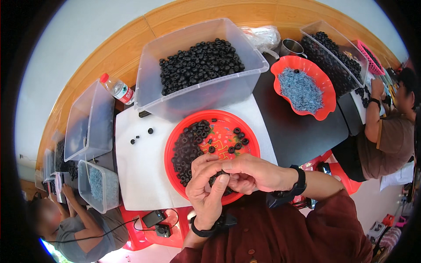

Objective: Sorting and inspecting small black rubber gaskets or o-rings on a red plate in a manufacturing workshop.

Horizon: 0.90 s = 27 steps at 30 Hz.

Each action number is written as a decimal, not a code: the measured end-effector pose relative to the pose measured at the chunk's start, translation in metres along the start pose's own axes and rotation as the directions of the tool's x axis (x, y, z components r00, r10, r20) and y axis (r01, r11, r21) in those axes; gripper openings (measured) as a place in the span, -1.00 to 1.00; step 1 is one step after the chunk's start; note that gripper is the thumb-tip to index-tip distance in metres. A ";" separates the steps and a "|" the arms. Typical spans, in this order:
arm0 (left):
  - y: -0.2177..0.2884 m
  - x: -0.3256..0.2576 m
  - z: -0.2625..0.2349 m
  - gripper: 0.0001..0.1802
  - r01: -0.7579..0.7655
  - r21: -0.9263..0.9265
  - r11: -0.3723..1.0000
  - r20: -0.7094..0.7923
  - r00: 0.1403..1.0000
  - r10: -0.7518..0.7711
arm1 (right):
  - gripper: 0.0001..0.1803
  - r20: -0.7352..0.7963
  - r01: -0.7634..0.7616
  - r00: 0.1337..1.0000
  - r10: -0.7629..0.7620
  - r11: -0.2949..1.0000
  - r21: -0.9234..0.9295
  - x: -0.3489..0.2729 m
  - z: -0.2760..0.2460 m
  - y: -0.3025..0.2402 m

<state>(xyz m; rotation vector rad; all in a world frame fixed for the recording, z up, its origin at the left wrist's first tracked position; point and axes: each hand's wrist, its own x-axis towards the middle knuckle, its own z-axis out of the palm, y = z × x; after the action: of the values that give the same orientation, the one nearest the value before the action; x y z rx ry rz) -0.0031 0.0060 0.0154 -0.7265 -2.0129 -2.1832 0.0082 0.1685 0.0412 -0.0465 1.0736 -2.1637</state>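
My left hand (205, 186) and my right hand (253, 172) meet over the near rim of a round red tray (169, 147). The left fingers are closed round a small black part, partly visible between thumb and fingers; its exact shape is hidden. My right fingertips pinch together against the left ones, and what they hold is covered. Many black ring-shaped parts (186, 151) are heaped in the left half of the tray. A smaller group of black rings (239, 139) lies apart at its right side.
Behind the tray stands a clear bin (153, 105) of black parts. To the right, a red scalloped bowl (326, 94) holds small blue-grey pieces. A bottle (118, 90) and more clear bins (87, 127) are at left. Two other people sit at either side.
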 end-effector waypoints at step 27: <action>-0.009 -0.002 0.005 -0.76 0.265 -0.097 0.959 0.016 0.964 -0.265 | -0.57 -0.255 0.138 0.963 -0.086 0.971 0.194 0.010 0.001 0.022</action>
<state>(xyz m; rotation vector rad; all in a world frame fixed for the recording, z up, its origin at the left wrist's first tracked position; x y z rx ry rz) -0.0035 0.0115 0.0061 -0.4928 -2.1259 -2.4413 0.0142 0.1532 0.0233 0.2708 0.9892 -2.4223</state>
